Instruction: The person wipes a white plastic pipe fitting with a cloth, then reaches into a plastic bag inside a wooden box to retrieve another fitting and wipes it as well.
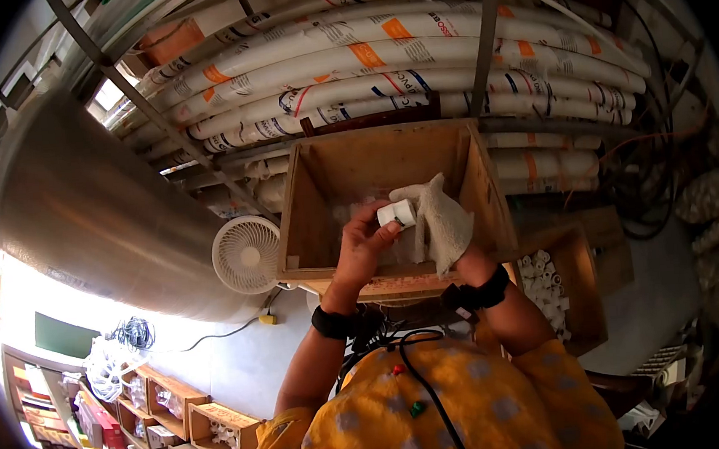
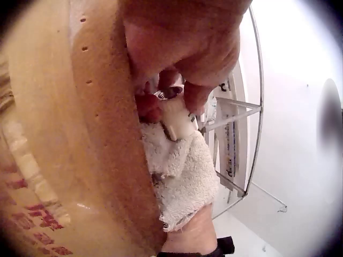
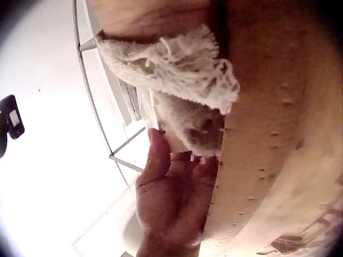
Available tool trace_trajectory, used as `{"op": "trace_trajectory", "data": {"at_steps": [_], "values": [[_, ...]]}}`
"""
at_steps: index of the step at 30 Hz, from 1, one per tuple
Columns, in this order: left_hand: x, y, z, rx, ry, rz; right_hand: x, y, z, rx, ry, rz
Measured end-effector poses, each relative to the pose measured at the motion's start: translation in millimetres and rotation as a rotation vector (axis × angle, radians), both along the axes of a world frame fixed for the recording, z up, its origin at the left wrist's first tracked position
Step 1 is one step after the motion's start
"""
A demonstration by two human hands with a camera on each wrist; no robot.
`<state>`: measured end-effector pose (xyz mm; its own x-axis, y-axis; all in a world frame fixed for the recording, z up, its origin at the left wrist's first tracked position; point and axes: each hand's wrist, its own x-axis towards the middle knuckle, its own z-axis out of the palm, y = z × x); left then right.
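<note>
In the head view, my left hand [image 1: 360, 248] pinches a short white plastic pipe fitting [image 1: 396, 214] between thumb and fingers, over the open wooden box [image 1: 317, 272]. The fitting is cylindrical and carries a small dark green mark. A cream terry cloth [image 1: 448, 222] wraps my right hand [image 1: 474, 264], hiding its fingers. Its folded front end comes right up to the fitting. In the left wrist view, the cloth [image 2: 187, 176] lies against the lower end of the fitting [image 2: 179, 120]. The right wrist view shows the cloth's frayed edge near the wrist.
Clear plastic bags [image 1: 387, 252] lie inside the box. Behind it, long wrapped white pipes [image 1: 414, 55] fill a metal rack. A white fan [image 1: 246, 254] stands at left. Another wooden box [image 1: 584, 291] at right holds small white fittings [image 1: 542, 286]. Boxes of parts [image 1: 215, 430] line the lower left.
</note>
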<state>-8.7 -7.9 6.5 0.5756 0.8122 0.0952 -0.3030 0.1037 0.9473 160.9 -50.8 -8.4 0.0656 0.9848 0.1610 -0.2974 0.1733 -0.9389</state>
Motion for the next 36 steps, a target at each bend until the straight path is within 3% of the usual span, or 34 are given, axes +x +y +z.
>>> {"op": "trace_trajectory", "data": {"at_steps": [3, 6, 9, 12, 14, 19, 21, 24, 27, 30, 33, 36], "values": [[-1.3, -3.1, -0.1, 0.056, 0.063, -0.014, -0.9, -2.9, 5.7, -0.013, -0.189, 0.049], [-1.7, -3.5, 2.5, 0.044, 0.075, -0.027, 0.1, 1.2, -15.7, 0.206, -0.983, -0.27], [-2.9, -6.0, 5.1, 0.018, 0.082, -0.05, 0.3, -3.2, -28.0, 0.309, -0.553, -0.244], [-4.8, -3.9, 4.2, 0.01, 0.076, -0.081, 1.6, -6.8, -31.2, 0.124, -0.479, -0.194], [-4.8, -3.3, 3.6, -0.004, 0.074, -0.09, 4.4, -3.1, -33.5, 0.25, -0.79, -0.29], [-4.3, -5.9, 9.0, -0.151, 0.037, -0.071, 5.2, -6.0, -28.9, 0.227, -0.878, -0.24], [-5.0, -4.6, 7.4, -0.192, -0.024, -0.091, 7.6, -8.6, -13.2, 0.163, -1.234, -0.192], [-8.0, 1.3, 1.6, -0.229, -0.112, -0.15, 9.5, -11.8, -30.9, -0.017, -0.001, 0.059], [-9.3, 4.5, -2.7, -0.251, -0.174, -0.191, 9.2, -19.4, -29.8, -0.121, 0.354, 0.143], [-11.3, 4.9, -0.6, -0.258, -0.181, -0.221, 10.0, -17.1, -34.8, -0.006, -0.244, 0.02], [-10.6, 4.8, -1.0, -0.221, -0.1, -0.2, 7.6, -17.6, -32.8, 0.064, -0.455, -0.07], [-9.3, 2.8, -1.9, -0.169, -0.023, -0.168, 13.4, -1.1, -63.2, 0.161, -0.818, -0.177]]}}
